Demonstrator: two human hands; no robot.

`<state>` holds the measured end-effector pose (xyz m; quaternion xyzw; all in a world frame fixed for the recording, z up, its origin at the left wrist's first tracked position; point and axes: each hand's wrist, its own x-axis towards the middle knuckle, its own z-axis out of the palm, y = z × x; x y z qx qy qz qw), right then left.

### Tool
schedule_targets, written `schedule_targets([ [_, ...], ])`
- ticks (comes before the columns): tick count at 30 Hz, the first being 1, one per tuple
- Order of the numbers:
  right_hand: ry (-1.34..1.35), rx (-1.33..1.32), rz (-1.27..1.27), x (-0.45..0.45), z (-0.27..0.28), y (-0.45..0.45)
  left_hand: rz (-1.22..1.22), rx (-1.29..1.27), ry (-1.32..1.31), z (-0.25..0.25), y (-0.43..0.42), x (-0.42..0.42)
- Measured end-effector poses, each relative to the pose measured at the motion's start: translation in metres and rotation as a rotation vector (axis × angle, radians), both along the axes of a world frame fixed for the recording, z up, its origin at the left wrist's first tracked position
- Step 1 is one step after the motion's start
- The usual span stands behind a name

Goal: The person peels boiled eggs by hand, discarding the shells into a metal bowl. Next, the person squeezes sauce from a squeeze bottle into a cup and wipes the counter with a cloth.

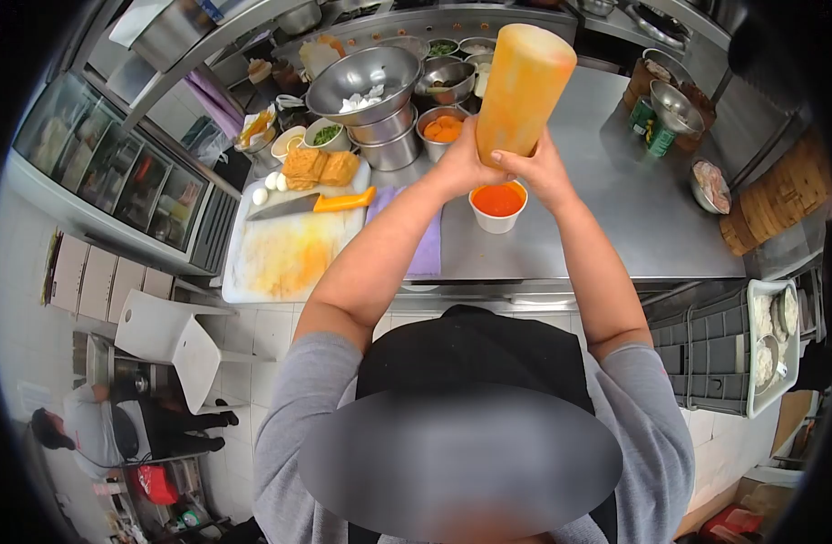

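A large, cloudy yellow-orange sauce bottle is tipped base-up above the counter. My left hand wraps round its lower part from the left, and my right hand grips it from the right, thumb across the front. Its mouth is hidden behind my hands. Directly beneath stands a white tub holding bright orange-red sauce. Left of my arm, a white cutting board carries a knife with a yellow handle, browned blocks and several white eggs.
A purple cloth lies beside the board. Steel bowls and a pot of orange pieces stand behind. Bamboo steamers and green cans sit rightward. A grey crate is at lower right; another person is at lower left.
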<state>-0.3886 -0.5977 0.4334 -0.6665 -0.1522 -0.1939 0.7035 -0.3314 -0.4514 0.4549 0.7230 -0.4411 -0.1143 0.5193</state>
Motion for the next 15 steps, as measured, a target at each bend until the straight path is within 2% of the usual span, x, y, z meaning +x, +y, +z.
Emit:
schedule_targets([
  [1,-0.008,-0.003,-0.004,0.002,0.003,0.000,-0.004,-0.003,-0.008,-0.006,-0.001,0.003],
  [3,-0.017,0.031,0.007,0.003,0.002,0.003,0.168,-0.158,-0.015,-0.022,0.001,0.003],
  [6,0.076,0.078,-0.007,0.005,-0.006,0.003,0.072,-0.234,0.138,-0.023,0.003,-0.004],
  [8,0.086,0.067,-0.053,0.007,-0.010,0.005,0.082,-0.253,0.161,-0.043,0.000,0.007],
  [12,0.070,0.073,-0.132,0.018,-0.022,0.004,0.094,-0.321,0.227,-0.050,-0.003,0.006],
  [15,0.088,0.200,-0.038,0.018,-0.023,0.006,0.096,-0.293,0.248,-0.047,-0.004,0.006],
])
